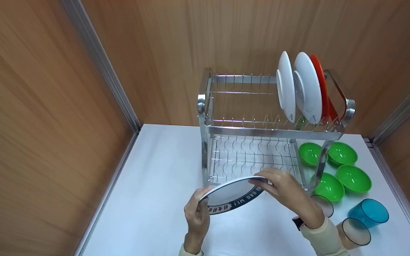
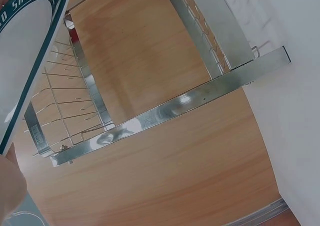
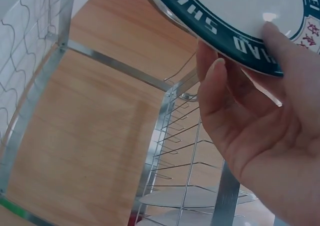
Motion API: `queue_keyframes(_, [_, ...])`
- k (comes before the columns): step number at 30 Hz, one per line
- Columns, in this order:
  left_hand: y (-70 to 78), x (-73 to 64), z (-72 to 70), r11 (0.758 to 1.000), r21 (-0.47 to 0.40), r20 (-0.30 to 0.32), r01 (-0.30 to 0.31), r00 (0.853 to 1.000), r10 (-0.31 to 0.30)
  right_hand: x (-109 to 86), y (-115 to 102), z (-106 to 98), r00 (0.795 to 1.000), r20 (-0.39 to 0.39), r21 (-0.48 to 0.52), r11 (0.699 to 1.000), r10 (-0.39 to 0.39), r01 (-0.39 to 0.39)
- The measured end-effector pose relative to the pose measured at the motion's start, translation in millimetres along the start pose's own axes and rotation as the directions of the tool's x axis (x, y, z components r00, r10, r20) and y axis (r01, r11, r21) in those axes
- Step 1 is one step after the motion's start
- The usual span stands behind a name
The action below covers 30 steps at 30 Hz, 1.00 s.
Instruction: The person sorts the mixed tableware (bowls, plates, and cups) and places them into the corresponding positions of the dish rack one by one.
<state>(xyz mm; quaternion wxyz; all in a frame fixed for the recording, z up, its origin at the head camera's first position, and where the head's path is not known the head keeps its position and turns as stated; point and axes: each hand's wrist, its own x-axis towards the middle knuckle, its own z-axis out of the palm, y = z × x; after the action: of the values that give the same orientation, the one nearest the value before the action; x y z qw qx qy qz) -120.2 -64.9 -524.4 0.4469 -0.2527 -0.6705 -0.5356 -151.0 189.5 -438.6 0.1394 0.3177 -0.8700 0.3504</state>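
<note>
Both hands hold a white plate (image 1: pixel 226 195) with a dark blue-green lettered rim, tilted in front of a two-tier metal dish rack (image 1: pixel 272 133). The left hand (image 1: pixel 197 213) grips the plate's left edge. At the right edge, the right hand (image 1: pixel 285 188) pinches the rim; in the right wrist view its thumb (image 3: pixel 285 45) lies over the lettered face and the fingers are beneath. Two white plates (image 1: pixel 287 85) and a red plate (image 1: pixel 319 85) stand upright at the right of the rack's upper tier.
Several green bowls (image 1: pixel 353 178) sit on the white table (image 1: pixel 148 185) right of the rack. Nearer the front are a blue cup (image 1: pixel 368 213) and two clear brownish cups (image 1: pixel 354 233), partly behind the right forearm. Wood-grain panels (image 1: pixel 155 53) enclose the table at the back and sides.
</note>
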Motion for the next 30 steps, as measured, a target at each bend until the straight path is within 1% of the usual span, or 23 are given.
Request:
queue_keyframes(4, [0.9,0.4,-0.2,1.0,-0.007,-0.003,-0.019,1.0,0.019,-1.0,2.0,-1.7,0.997,0.064,0.031,0.998,0.049,-0.051])
queue_keyframes(6, [1.3,0.6,0.0,0.999,-0.003,-0.009,-0.035,0.999,0.035,-1.9,3.4,-2.2,0.991,0.116,0.084,0.993,0.07,-0.08])
queue_keyframes(9, [1.1,0.5,-0.2,0.998,-0.006,-0.02,-0.056,0.998,0.056,-3.5,6.0,-3.1,0.977,0.193,0.189,0.973,0.093,-0.13])
queue_keyframes(12, [1.9,0.1,-0.5,0.998,-0.017,-0.019,-0.056,0.998,0.056,-4.6,7.6,-3.9,0.968,0.234,0.259,0.953,0.096,-0.157])
queue_keyframes(15, [3.5,-0.1,-0.8,0.998,-0.037,0.008,-0.056,0.998,0.057,-4.5,6.8,-5.2,0.957,0.271,0.262,0.948,0.107,-0.181])
queue_keyframes(19, [5.8,-0.6,-0.6,0.996,-0.061,0.062,-0.058,0.996,0.062,-5.3,4.1,-8.1,0.928,0.344,0.212,0.95,0.146,-0.228])
queue_keyframes(20, [6.1,-0.9,-0.5,0.997,-0.064,0.071,-0.051,0.996,0.056,-5.8,3.6,-8.5,0.923,0.354,0.198,0.952,0.151,-0.232])
queue_keyframes(21, [6.6,-1.0,-0.4,0.997,-0.065,0.077,-0.043,0.996,0.048,-6.5,2.9,-8.8,0.922,0.355,0.185,0.956,0.152,-0.229])
queue_keyframes(22, [7.1,-1.0,-0.1,0.998,-0.061,0.084,-0.031,0.996,0.036,-7.1,2.4,-8.8,0.926,0.346,0.166,0.961,0.151,-0.219])
queue_keyframes(23, [7.3,-1.2,0.1,0.998,-0.063,0.092,-0.018,0.995,0.023,-7.5,2.0,-8.5,0.935,0.324,0.141,0.97,0.143,-0.197])
queue_keyframes(27, [8.4,-0.6,1.5,0.999,-0.036,0.152,0.022,0.988,-0.016,-8.7,1.1,-6.0,0.977,0.196,0.044,0.994,0.089,-0.099])
queue_keyframes(28, [8.7,-0.4,1.9,0.999,-0.026,0.17,0.027,0.985,-0.022,-8.6,1.4,-5.3,0.985,0.16,0.022,0.997,0.066,-0.071])
queue_keyframes(30, [9.0,0.2,2.3,1.0,-0.003,0.195,0.028,0.98,-0.027,-8.3,2.0,-4.0,0.994,0.107,0.007,0.999,0.031,-0.032])
